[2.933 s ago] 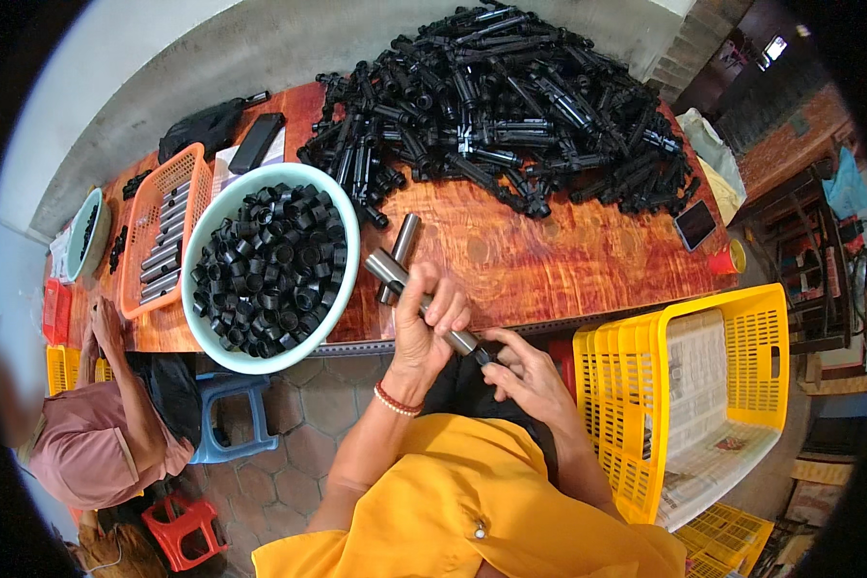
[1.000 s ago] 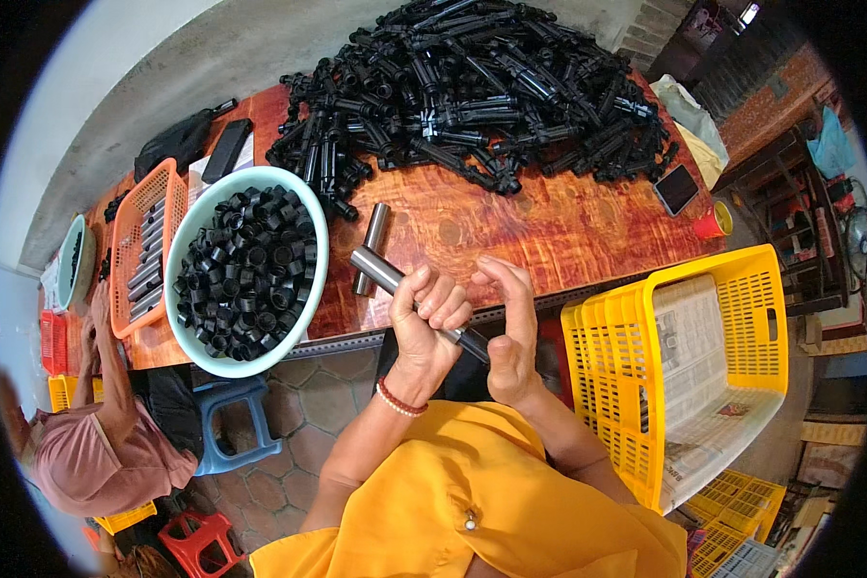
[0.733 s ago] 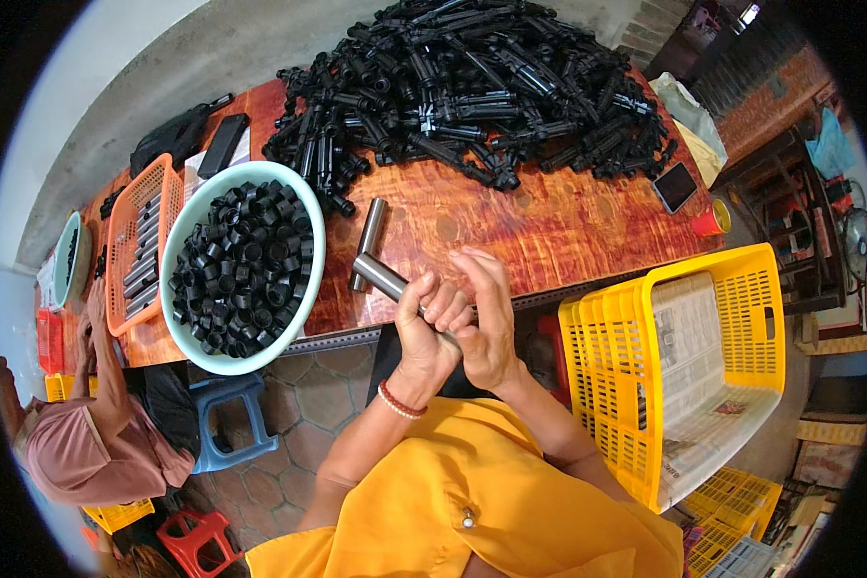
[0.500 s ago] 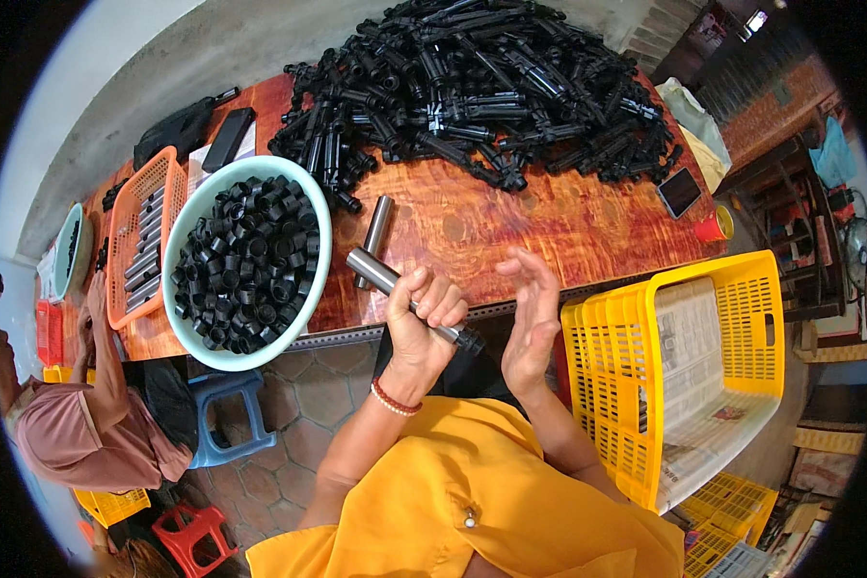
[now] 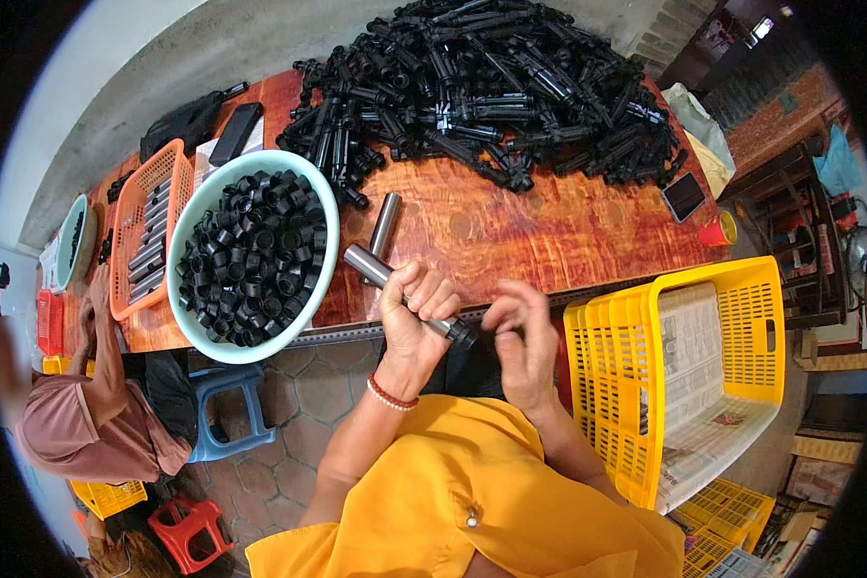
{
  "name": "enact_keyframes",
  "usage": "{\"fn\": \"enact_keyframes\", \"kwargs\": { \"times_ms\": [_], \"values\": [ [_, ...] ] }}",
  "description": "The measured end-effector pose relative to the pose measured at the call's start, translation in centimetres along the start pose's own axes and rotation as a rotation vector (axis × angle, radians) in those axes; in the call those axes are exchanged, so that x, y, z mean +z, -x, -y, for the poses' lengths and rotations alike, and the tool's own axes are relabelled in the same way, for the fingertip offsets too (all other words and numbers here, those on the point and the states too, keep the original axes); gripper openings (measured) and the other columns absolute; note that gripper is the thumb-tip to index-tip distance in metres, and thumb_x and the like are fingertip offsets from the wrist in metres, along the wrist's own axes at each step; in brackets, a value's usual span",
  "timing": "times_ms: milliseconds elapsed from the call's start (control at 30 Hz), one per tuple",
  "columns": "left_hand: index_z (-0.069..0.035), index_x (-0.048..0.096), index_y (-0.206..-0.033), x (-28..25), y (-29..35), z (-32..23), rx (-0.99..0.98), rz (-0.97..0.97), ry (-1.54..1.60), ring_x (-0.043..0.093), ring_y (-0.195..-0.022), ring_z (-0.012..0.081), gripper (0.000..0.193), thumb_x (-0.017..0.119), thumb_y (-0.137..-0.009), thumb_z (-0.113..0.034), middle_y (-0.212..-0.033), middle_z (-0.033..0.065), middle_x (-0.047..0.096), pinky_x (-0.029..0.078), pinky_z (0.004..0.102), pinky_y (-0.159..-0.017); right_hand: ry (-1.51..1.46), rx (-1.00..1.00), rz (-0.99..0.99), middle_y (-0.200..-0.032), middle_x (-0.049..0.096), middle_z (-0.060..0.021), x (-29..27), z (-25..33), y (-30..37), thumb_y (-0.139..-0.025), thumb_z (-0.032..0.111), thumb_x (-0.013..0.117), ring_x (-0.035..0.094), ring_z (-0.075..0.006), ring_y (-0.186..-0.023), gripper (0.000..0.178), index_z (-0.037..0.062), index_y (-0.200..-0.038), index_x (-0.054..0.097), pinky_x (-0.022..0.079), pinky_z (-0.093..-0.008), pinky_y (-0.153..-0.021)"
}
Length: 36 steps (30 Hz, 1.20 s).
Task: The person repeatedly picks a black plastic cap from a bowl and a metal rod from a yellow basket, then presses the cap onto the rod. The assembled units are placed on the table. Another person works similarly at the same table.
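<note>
My left hand is wrapped round a shiny metal tube, which slants from upper left to lower right above the table's near edge. A black ring-shaped cap sits on the tube's lower end. Just right of that cap is my right hand, empty, its fingers bent and apart, not touching the tube. Behind the held tube, another metal tube lies on the table. A pale green basin full of small black caps stands left of my hands.
A big heap of black plastic parts covers the far side of the wooden table. An orange basket holds more tubes. Right are a phone, a red cup and a yellow crate. A co-worker is at left.
My right hand has come down and left, toward the capped end of the tube, and its fingers have curled. The left hand keeps its grip, almost in place.
</note>
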<state>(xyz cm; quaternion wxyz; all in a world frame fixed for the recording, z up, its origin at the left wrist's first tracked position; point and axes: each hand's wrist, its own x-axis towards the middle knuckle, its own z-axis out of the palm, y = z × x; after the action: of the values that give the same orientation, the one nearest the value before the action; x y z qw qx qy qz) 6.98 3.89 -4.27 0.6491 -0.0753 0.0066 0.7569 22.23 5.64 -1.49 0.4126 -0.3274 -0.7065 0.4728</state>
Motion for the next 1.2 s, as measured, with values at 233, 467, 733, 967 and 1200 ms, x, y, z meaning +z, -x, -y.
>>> {"fn": "enact_keyframes", "kwargs": {
  "times_ms": [233,467,733,967,1200],
  "values": [
    [-0.016,0.034,-0.057,-0.2,0.0,0.1,0.044,-0.021,-0.048,0.028,-0.043,0.0067,0.035,0.052,-0.088,-0.014,-0.048,-0.0058,0.03,0.028,0.0212,-0.042,0.051,0.092,0.037,-0.066,0.054,-0.0064,2.7,-1.1,2.3,-0.08,0.017,0.073,0.053,-0.0117,-0.055,0.044,-0.0003,-0.109,0.045,0.043,-0.0242,-0.049],
    [-0.017,0.033,-0.059,-0.3,0.0,0.3,0.105,-0.105,-0.069,0.028,-0.043,0.0064,0.035,0.053,-0.087,-0.014,-0.049,-0.0063,0.029,0.027,0.0208,-0.042,0.114,-0.068,-0.043,-0.068,0.056,-0.0051,2.9,-2.2,2.0,-0.079,0.011,0.074,0.048,-0.0071,-0.055,0.03,-0.0011,-0.095,0.053,0.04,-0.0219,-0.048],
    [-0.017,0.033,-0.059,-0.4,-0.2,0.5,0.113,-0.095,-0.091,0.027,-0.042,0.0064,0.035,0.052,-0.087,-0.016,-0.048,-0.0063,0.029,0.028,0.0214,-0.042,0.251,-0.251,-0.016,-0.073,0.059,-0.0134,2.4,-2.6,1.3,-0.078,0.013,0.075,0.055,-0.0189,-0.053,0.032,-0.0022,-0.097,0.054,0.045,-0.0277,-0.049],
    [-0.017,0.033,-0.058,-0.4,-0.3,0.8,0.126,-0.104,-0.069,0.027,-0.042,0.0065,0.036,0.053,-0.088,-0.016,-0.048,-0.0064,0.028,0.028,0.0216,-0.042,0.303,-0.323,0.032,-0.074,0.058,-0.0171,1.8,-2.7,0.8,-0.078,0.012,0.074,0.061,-0.0299,-0.057,0.034,-0.0041,-0.099,0.052,0.049,-0.0342,-0.05],
    [-0.017,0.033,-0.058,0.0,-0.1,0.7,0.107,-0.097,-0.066,0.028,-0.042,0.0063,0.036,0.053,-0.087,-0.014,-0.048,-0.006,0.03,0.029,0.021,-0.042,0.133,-0.098,0.167,-0.079,0.054,-0.0094,0.3,-1.1,-0.3,-0.083,0.028,0.069,0.056,-0.0191,-0.065,0.044,-0.0037,-0.107,0.052,0.046,-0.0288,-0.059]
  ]
}}
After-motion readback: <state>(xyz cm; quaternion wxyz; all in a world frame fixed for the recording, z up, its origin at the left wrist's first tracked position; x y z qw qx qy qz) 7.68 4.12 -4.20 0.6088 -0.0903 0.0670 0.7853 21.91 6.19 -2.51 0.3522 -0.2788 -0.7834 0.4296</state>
